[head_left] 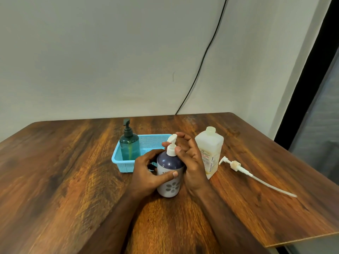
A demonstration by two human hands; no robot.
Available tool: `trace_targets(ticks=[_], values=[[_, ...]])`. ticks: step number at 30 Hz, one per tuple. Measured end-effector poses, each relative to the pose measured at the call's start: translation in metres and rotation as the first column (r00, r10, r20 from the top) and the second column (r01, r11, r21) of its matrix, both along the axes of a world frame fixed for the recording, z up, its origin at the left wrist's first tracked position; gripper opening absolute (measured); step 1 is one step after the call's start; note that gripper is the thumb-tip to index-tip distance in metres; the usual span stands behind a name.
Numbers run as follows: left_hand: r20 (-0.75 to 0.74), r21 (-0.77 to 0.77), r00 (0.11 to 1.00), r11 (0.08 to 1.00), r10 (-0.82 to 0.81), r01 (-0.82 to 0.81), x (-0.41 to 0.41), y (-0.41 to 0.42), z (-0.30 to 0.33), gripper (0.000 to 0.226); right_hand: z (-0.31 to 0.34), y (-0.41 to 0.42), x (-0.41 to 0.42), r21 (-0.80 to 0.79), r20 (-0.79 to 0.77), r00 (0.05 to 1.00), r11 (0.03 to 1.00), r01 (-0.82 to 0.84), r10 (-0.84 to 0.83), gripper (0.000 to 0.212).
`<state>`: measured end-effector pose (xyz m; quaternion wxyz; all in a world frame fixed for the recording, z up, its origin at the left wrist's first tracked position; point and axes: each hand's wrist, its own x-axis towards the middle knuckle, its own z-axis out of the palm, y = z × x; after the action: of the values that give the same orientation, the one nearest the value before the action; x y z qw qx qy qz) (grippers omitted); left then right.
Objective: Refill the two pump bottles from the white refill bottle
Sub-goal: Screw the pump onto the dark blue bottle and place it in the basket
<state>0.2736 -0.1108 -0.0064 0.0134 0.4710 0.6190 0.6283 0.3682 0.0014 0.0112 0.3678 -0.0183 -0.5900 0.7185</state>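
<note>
A purple-and-white pump bottle (170, 177) with a flower print stands upright at the table's middle, its white pump head (171, 143) in place. My left hand (148, 172) wraps around the bottle's body, thumb across the front. My right hand (190, 162) holds the pump's collar between thumb and fingers. Just right of my hands the white refill bottle (211, 149) stands uncapped. Its loose pump with a long tube (244, 170) lies on the table to the right. A teal pump bottle (129, 145) with a dark pump stands in the blue basket (119, 162).
The wooden table (73, 171) ends in an edge at the right, with a dark window frame (308, 92) beyond it. A black cable (201, 59) runs down the wall behind the table.
</note>
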Motion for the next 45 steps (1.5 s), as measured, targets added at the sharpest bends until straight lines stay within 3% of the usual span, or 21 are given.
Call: trace_targets(ticks=[11, 18, 23, 28, 34, 39, 45], values=[[-0.012, -0.006, 1.0, 1.0, 0.015, -0.016, -0.001, -0.001, 0.001, 0.059, 0.005, -0.001, -0.006, -0.05, 0.031, 0.991, 0.99, 0.134, -0.133, 0.059], [-0.016, 0.005, 1.0, 1.0, 0.01, -0.01, -0.001, -0.003, 0.001, 0.057, 0.004, -0.008, -0.008, 0.042, 0.096, 0.963, 0.968, 0.249, -0.252, 0.054], [-0.022, 0.021, 0.999, 0.999, 0.041, -0.041, 0.001, -0.003, 0.001, 0.059, 0.004, -0.021, -0.005, 0.164, 0.138, 0.903, 0.909, 0.384, -0.407, 0.038], [-0.056, 0.041, 0.997, 0.998, 0.058, -0.056, 0.0, 0.0, 0.0, 0.052, -0.001, -0.013, 0.007, 0.403, 0.209, 0.91, 0.88, 0.252, -0.357, 0.048], [-0.099, 0.044, 0.994, 0.998, 0.052, -0.048, -0.004, 0.001, -0.004, 0.059, 0.009, 0.001, 0.022, 0.603, 0.356, 0.869, 0.795, 0.067, -0.344, 0.068], [-0.218, -0.007, 0.976, 1.0, 0.003, -0.005, -0.01, -0.011, 0.002, 0.072, 0.018, 0.006, 0.024, 0.641, 0.351, 0.825, 0.756, 0.133, -0.442, 0.086], [-0.135, 0.035, 0.959, 0.968, 0.251, -0.248, -0.027, -0.034, 0.009, 0.051, 0.066, 0.01, 0.019, 0.561, 0.27, 0.841, 0.787, 0.258, -0.468, 0.068]])
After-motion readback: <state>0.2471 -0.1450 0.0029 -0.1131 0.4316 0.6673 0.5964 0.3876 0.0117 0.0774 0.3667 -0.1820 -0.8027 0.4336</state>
